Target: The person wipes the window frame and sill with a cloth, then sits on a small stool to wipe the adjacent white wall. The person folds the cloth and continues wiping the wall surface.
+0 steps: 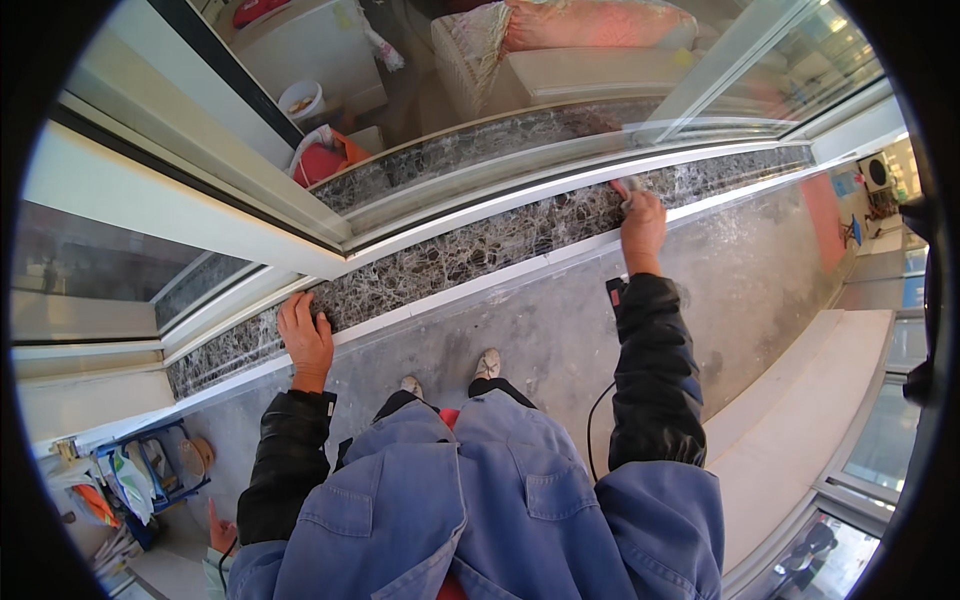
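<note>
A dark marble window sill point(450, 266) with pale veins runs across the view, between a sliding window's white frame point(495, 216) and a white front edge. My left hand point(306, 341) rests on the sill beside the window's corner post, its fingers spread and nothing visible in it. Farther along, my right hand point(643, 229) reaches over the sill's front edge. It grips a small pinkish-and-grey cloth-like piece point(627, 187), which lies against the sill near the frame. My fingers partly hide this piece, so its exact kind is unclear.
A white ledge point(795, 382) runs below windows at right. At lower left stands a blue-framed rack point(161, 465) with bags and clothes. Another person's hand point(221, 531) points near it. A black cord point(591, 427) hangs by my right sleeve. Bedding point(600, 26) shows behind the glass.
</note>
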